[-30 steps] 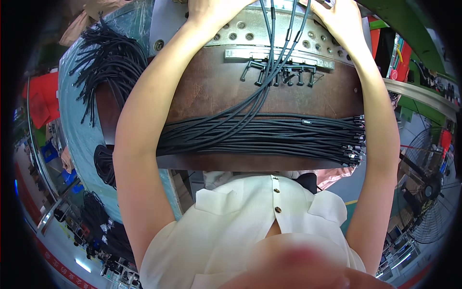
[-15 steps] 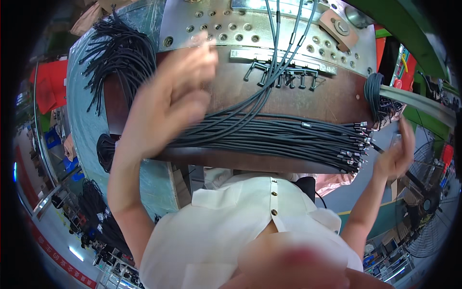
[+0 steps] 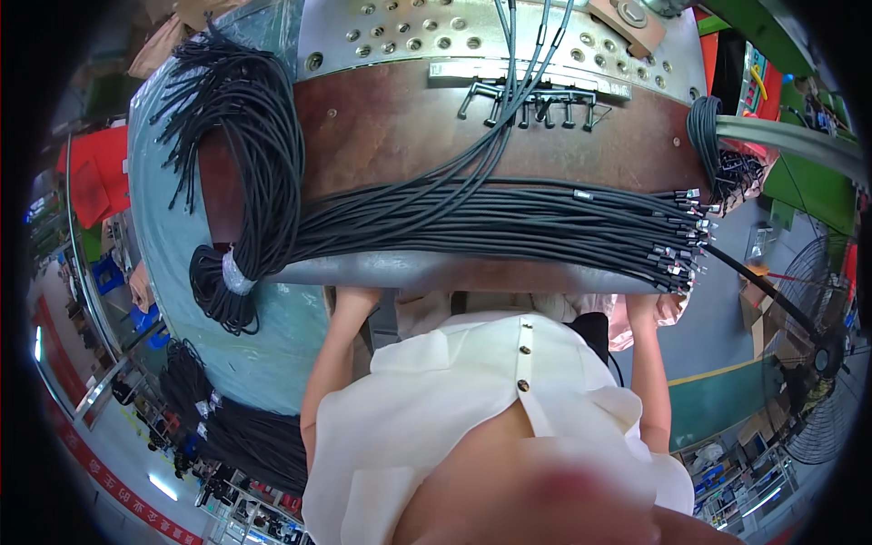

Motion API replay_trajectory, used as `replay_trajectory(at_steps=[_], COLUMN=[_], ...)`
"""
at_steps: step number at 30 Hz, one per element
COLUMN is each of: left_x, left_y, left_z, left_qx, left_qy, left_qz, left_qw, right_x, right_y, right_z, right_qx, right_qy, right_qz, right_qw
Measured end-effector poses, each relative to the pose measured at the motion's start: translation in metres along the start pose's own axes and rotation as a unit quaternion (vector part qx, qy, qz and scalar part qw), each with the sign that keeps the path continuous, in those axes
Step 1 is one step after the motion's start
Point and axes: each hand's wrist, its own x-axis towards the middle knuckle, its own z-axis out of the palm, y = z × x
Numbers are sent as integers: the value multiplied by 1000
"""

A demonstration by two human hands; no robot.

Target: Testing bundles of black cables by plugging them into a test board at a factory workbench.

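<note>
My left hand is at the near edge of the brown table board, its fingers hidden beneath it. On the other side, my right hand also reaches under that edge, fingers out of sight, below the cable ends. Between and above them lies a bundle of black cables with small metal connectors at its right end. Several cables run from it up to the far edge. A coiled, tied bunch of black cables rests at the left, with a pale tie around it.
A metal plate with holes lies at the far side. In front of it stands a metal bar fixture with black pegs. Another cable coil hangs on a rail at the right. A fan stands lower right.
Both hands have moved down toward my body, from above the table and beside it to under its near edge. The coiled bunch at the left is now uncovered.
</note>
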Motion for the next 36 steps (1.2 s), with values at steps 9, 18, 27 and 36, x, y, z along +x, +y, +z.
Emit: replay_trajectory(at_steps=[9, 18, 27, 36], left_x=[15, 15, 24, 51], left_y=[24, 46, 162, 169], left_z=[-25, -55, -163, -148], left_qx=[-66, -50, -383, 133], left_qy=[31, 7, -138, 189], left_qz=[-43, -23, 356, 167], left_qw=[996, 998, 841, 959], right_x=[26, 32, 173, 229], right_y=[-31, -56, -208, -181], right_z=[-12, -39, -128, -71], right_qx=[48, -19, 189, -100], right_qy=[52, 63, -170, 74], right_qz=[-13, -34, -200, -319], right_qw=[997, 997, 946, 939])
